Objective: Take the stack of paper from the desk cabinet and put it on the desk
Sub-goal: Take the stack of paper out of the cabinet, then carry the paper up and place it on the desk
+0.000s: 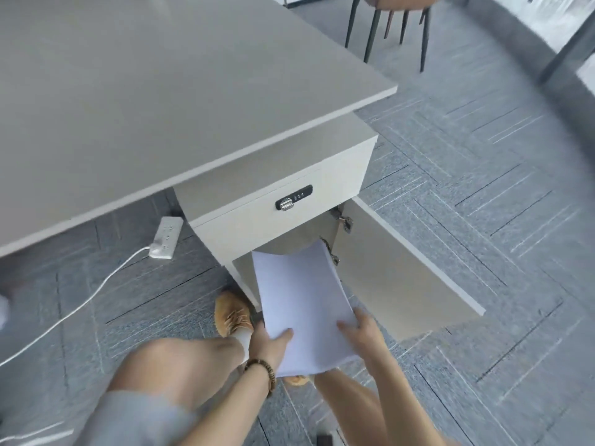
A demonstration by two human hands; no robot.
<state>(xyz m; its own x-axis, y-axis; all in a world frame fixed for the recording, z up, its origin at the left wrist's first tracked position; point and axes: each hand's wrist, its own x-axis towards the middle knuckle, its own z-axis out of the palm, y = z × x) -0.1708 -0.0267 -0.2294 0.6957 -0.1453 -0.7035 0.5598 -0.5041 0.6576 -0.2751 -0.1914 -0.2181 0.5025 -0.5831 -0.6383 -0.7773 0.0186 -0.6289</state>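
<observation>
A white stack of paper [301, 300] sticks halfway out of the open lower compartment of the desk cabinet [280, 220]. Its far end is still under the cabinet's drawer front. My left hand [270, 341] grips the near left corner of the stack, thumb on top. My right hand [362, 329] holds the near right edge, fingers on top. The grey desk [145, 91] top lies above and to the left, bare.
The cabinet door [409, 268] is swung open to the right. A drawer with a combination lock [293, 197] sits above the opening. A white power strip [165, 238] and its cable lie on the carpet at left. My knee and shoe are below the cabinet. Chair legs [386, 30] stand far behind.
</observation>
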